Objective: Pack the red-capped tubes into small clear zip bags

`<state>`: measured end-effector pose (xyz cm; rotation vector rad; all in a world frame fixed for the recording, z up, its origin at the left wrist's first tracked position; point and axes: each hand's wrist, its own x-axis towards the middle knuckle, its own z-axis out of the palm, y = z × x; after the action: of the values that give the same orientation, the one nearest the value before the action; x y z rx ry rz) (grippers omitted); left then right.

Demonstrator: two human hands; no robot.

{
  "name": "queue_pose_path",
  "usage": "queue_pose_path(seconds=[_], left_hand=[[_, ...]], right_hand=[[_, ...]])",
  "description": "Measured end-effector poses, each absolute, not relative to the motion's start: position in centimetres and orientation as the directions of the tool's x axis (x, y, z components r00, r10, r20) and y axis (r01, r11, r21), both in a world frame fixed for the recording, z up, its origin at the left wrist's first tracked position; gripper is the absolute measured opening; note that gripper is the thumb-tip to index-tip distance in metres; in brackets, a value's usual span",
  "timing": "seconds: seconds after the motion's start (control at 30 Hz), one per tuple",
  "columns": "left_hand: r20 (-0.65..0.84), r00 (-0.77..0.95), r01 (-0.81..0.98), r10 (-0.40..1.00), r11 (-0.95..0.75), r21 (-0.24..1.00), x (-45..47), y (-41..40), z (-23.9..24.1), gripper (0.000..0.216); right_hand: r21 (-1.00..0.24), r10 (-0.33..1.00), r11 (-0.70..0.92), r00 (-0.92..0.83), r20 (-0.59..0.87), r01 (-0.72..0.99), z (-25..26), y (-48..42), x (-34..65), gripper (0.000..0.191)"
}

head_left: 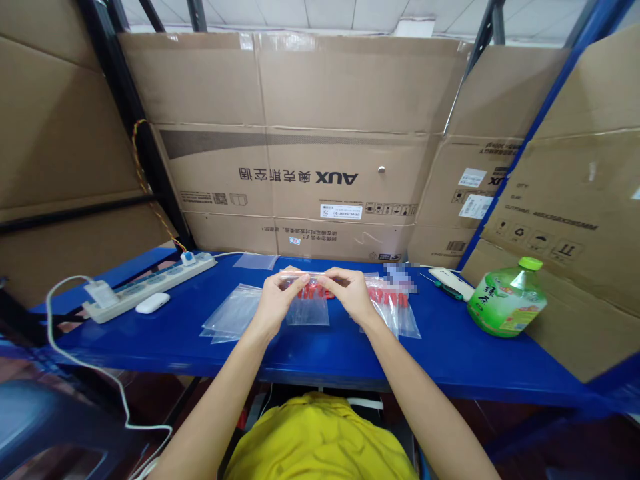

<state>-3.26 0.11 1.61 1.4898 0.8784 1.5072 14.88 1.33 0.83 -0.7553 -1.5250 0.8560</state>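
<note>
Both hands pinch the top edge of a clear plastic zip bag (309, 313) above the blue table. My left hand (277, 297) grips the edge's left part with thumb and fingers. On its right part, my right hand (351, 293) closes in the same way. Small red pieces (311, 291) show in or behind the bag; I cannot tell which. More clear bags (233, 312) lie stacked left of my left hand. To the right of my right hand are bags with several red pieces (395, 298). Another flat clear bag (256, 261) lies near the back.
A power strip (165, 283) with a plugged-in charger (101, 293) and a white earphone case (153, 303) sit at left. At right are a green bottle (507, 303), a screwdriver (447, 289) and a white tool (453, 281). Cardboard walls (310, 87) surround the blue table (320, 353).
</note>
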Motion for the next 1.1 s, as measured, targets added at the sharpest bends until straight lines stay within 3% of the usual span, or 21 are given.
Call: queue_pose_path(seconds=[0.33, 0.5, 0.7, 0.83, 0.9, 1.0, 1.1], left_hand=[[0.346, 0.036, -0.181, 0.937, -0.335, 0.925, -2.8, 0.6, 0.7, 0.034], [0.408, -0.072, -0.02, 0.91, -0.41, 0.912, -3.3, 1.0, 0.6, 0.032], [0.441, 0.006, 0.038, 0.897, -0.441, 0.897, -2.2, 0.1, 0.7, 0.032], [0.404, 0.121, 0.053, 0.907, -0.412, 0.91, -2.3, 0.2, 0.9, 0.037], [0.406, 0.088, 0.083, 0.91, -0.413, 0.907, -3.4, 0.7, 1.2, 0.041], [0.43, -0.019, 0.186, 0.903, -0.419, 0.888, -6.4, 1.7, 1.8, 0.043], [0.44, -0.064, 0.421, 0.896, -0.375, 0.826, -10.2, 2.6, 2.1, 0.044]], right_hand=[[-0.788, 0.79, 0.613, -0.042, 0.612, 0.058, 1.0, 1.6, 15.7, 0.038], [-0.81, 0.813, 0.58, -0.007, 0.582, 0.084, 1.6, 1.8, 17.6, 0.04], [-0.839, 0.857, 0.516, -0.086, 0.509, 0.172, 2.7, 0.2, 19.6, 0.042], [-0.861, 0.897, 0.435, -0.048, 0.439, 0.265, 3.0, -0.6, 24.0, 0.043], [-0.869, 0.92, 0.369, 0.007, 0.393, 0.329, 2.8, -0.5, 27.4, 0.046], [-0.888, 0.952, 0.233, 0.095, 0.292, 0.396, 2.0, 0.2, 32.3, 0.051], [-0.82, 0.927, 0.214, 0.153, 0.341, 0.53, 0.9, 1.0, 35.1, 0.046]])
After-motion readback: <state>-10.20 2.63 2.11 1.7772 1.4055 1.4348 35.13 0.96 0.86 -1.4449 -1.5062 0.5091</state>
